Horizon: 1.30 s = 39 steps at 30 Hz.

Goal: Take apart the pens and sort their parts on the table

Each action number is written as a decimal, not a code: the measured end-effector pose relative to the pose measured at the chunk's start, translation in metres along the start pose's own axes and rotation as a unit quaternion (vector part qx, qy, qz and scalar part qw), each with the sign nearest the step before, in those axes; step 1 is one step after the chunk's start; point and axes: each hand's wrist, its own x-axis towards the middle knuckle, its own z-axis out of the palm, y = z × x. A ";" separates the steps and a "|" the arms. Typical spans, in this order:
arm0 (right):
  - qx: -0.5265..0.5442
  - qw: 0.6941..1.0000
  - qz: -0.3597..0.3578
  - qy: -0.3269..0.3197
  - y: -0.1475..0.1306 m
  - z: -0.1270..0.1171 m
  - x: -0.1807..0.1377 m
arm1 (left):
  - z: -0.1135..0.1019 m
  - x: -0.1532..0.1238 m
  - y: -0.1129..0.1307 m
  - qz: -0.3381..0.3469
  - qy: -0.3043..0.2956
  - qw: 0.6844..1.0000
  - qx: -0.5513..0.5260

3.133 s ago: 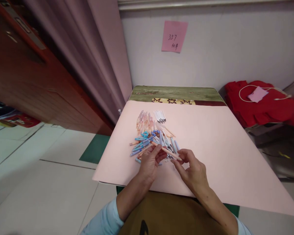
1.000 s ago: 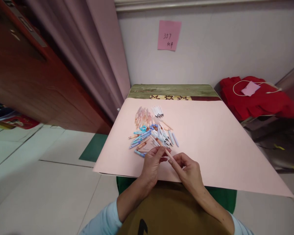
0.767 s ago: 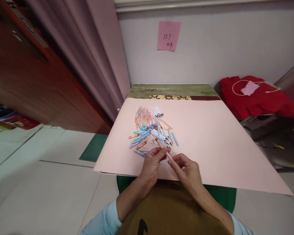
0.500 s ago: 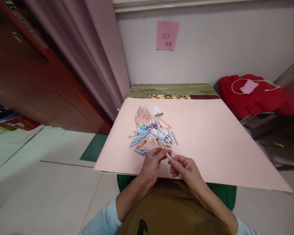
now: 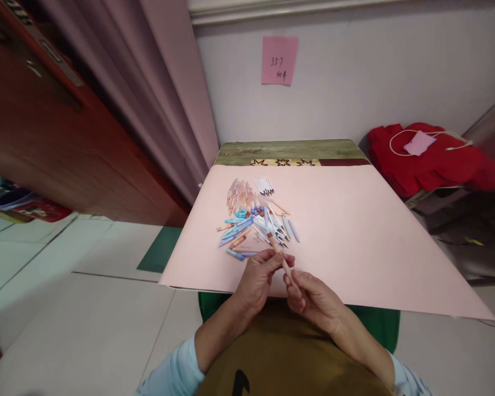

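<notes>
A slim pen, pale pink with a brown end, slants between my two hands over the table's near edge. My left hand pinches it around the middle, and its brown end points away from me. Closed on the lower pink end is my right hand, whose fingertips hide the tip. Just beyond lies a loose pile of blue, lilac and brown pen parts. Two pale blue barrels rest at the pile's right side.
Pinkish clear pen pieces and a row of white refills with dark tips lie farther back on the pink sheet. Red cloth with a white cable sits at right. A wooden door and curtain stand at left.
My right hand has shifted slightly down the pen, so more of its pink barrel shows between the hands. The pen's brown end has moved a little to the right.
</notes>
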 end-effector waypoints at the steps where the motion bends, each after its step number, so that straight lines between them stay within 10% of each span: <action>1: -0.013 1.000 -0.006 0.004 -0.001 -0.001 0.001 | 0.000 0.001 -0.002 0.004 0.002 1.000 0.003; 16: -0.338 0.902 -0.250 0.098 -0.029 -0.018 0.019 | -0.018 0.036 0.007 0.146 0.068 0.967 0.196; 21: -0.435 0.782 -0.371 0.249 -0.052 -0.040 0.040 | -0.067 0.094 0.059 0.299 0.244 0.811 0.439; 28: -0.384 0.769 -0.410 0.304 -0.041 -0.065 0.056 | -0.082 0.139 0.076 0.243 0.230 0.668 0.664; 36: -0.395 0.772 -0.407 0.289 -0.043 -0.063 0.056 | -0.072 0.146 0.073 0.238 0.239 0.654 0.677; 39: -0.395 0.772 -0.406 0.287 -0.043 -0.063 0.055 | -0.065 0.135 0.080 0.294 0.247 0.698 0.604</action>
